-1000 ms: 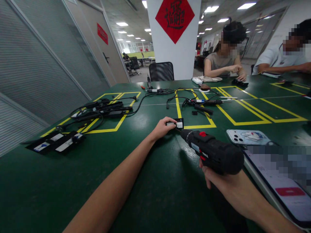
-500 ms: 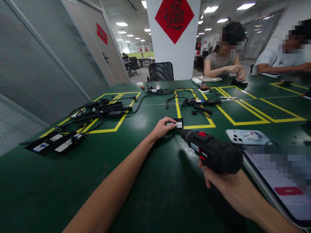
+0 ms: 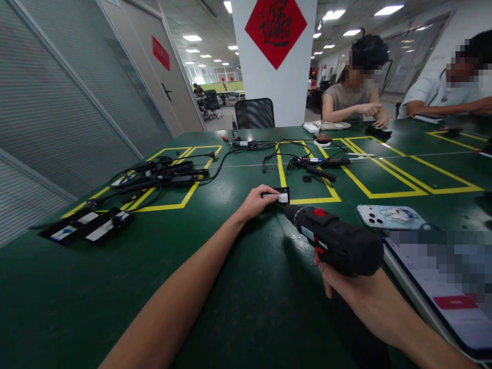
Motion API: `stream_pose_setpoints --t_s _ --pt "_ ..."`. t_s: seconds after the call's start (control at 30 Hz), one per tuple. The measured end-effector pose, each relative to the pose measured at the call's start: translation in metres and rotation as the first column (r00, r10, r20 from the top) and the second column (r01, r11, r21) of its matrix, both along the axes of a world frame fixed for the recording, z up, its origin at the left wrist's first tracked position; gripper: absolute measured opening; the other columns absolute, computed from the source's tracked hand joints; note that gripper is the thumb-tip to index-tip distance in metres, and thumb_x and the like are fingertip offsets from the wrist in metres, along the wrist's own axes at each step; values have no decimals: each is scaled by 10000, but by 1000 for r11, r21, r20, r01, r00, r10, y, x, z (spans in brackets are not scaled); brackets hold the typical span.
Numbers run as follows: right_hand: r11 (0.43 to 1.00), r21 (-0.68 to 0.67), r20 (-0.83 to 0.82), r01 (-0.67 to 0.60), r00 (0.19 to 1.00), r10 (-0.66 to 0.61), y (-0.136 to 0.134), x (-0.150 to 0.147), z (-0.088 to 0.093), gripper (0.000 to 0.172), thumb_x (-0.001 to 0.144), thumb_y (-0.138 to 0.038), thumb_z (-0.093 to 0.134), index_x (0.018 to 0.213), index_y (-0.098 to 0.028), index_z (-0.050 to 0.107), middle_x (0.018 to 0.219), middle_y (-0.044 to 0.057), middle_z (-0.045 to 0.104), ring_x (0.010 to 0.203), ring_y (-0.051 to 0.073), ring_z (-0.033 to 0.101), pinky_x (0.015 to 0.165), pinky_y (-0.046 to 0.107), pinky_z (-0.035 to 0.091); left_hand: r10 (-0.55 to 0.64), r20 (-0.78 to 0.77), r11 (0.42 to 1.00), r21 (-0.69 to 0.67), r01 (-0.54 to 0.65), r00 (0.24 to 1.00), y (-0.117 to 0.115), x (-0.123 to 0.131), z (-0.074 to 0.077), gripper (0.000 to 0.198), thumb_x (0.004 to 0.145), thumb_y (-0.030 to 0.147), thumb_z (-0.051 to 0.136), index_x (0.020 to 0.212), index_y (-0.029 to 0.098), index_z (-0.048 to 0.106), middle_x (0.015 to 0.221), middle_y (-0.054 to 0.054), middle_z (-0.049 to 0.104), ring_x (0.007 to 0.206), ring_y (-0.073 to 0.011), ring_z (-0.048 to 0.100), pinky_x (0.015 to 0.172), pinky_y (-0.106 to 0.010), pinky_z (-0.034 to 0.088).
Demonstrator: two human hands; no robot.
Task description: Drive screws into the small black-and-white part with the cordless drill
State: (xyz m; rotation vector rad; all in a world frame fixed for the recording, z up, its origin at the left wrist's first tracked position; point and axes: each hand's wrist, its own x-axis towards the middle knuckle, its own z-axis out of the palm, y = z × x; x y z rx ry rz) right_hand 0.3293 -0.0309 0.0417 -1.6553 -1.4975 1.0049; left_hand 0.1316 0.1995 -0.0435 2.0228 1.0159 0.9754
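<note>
My right hand (image 3: 334, 279) is wrapped round the grip of a black cordless drill (image 3: 336, 238) with red switches. Its thin bit points forward and left, with the tip close to a small black plate with a white block (image 3: 283, 197) on it. Whether the bit touches the plate I cannot tell. My left hand (image 3: 258, 201) pinches this small piece from the left, fingers closed over its near edge. Part of the piece is hidden beneath those fingers.
Black cables and adapters (image 3: 169, 171) lie in a heap at the left, near black pouches (image 3: 88, 225). A pen-like tool (image 3: 326, 161) rests inside yellow tape. At right are a phone (image 3: 392, 217) and a tablet (image 3: 438, 302). Two people sit across the table.
</note>
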Motion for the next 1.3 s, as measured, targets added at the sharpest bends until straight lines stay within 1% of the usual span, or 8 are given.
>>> stream_pose_setpoints --t_s 0.3,0.53,0.67,0.8,0.9,1.07,1.2,1.3 --pt "1000 17 -1 -10 1000 10 0 1 -5 179 784 -325 510 720 -194 613 672 36 633 696 190 625 539 270 458 11 -16 1000 -8 -11 1000 -1 0 -1 268 775 400 614 937 203 695 983 -42 647 911 -193 595 846 -328 456" --pt "998 -27 -13 -51 999 50 0 3 0 162 793 -305 517 738 -192 619 674 31 632 687 184 620 542 266 456 16 -21 1000 -5 -16 1000 -1 0 0 266 770 400 621 938 208 695 986 -40 645 929 -193 592 856 -323 449" --pt "999 -40 -27 -31 999 30 0 2 0 166 782 -318 525 719 -191 612 698 38 645 709 194 625 557 274 464 17 -25 1000 -7 -17 1000 -1 0 -1 276 767 403 622 941 202 695 996 -43 646 918 -191 593 851 -322 452" --pt "999 -46 -19 -24 1000 24 0 1 -1 170 776 -332 528 716 -196 609 673 33 637 697 195 624 548 272 463 11 -23 1000 -2 -11 1000 -1 0 -1 271 772 397 619 941 200 695 992 -44 647 912 -190 596 846 -324 454" --pt "999 -36 -9 -31 999 31 0 2 0 172 782 -327 517 741 -195 619 660 33 630 677 195 623 530 272 454 13 -27 1000 -3 -13 1000 -1 0 -1 261 775 391 619 941 204 695 991 -44 649 920 -192 594 857 -329 452" --pt "998 -6 12 -63 998 63 1 4 -3 165 782 -317 515 724 -200 617 677 33 637 708 201 629 530 270 454 19 -36 1000 -10 -19 999 -1 0 0 264 771 396 622 939 205 693 999 -43 649 931 -196 593 861 -329 453" --pt "999 26 6 -40 999 40 1 5 -5 174 785 -322 508 724 -204 620 641 27 623 673 190 620 530 268 456 15 -33 1000 -5 -15 999 -1 0 -1 263 768 397 627 941 209 692 1002 -43 649 941 -197 593 862 -323 451" --pt "997 23 1 -70 998 70 1 6 -5 164 783 -307 508 743 -201 627 650 27 625 651 183 614 530 267 455 9 -28 1000 2 -9 1000 -1 0 -1 259 773 393 623 940 207 692 999 -43 650 932 -194 596 858 -320 452"
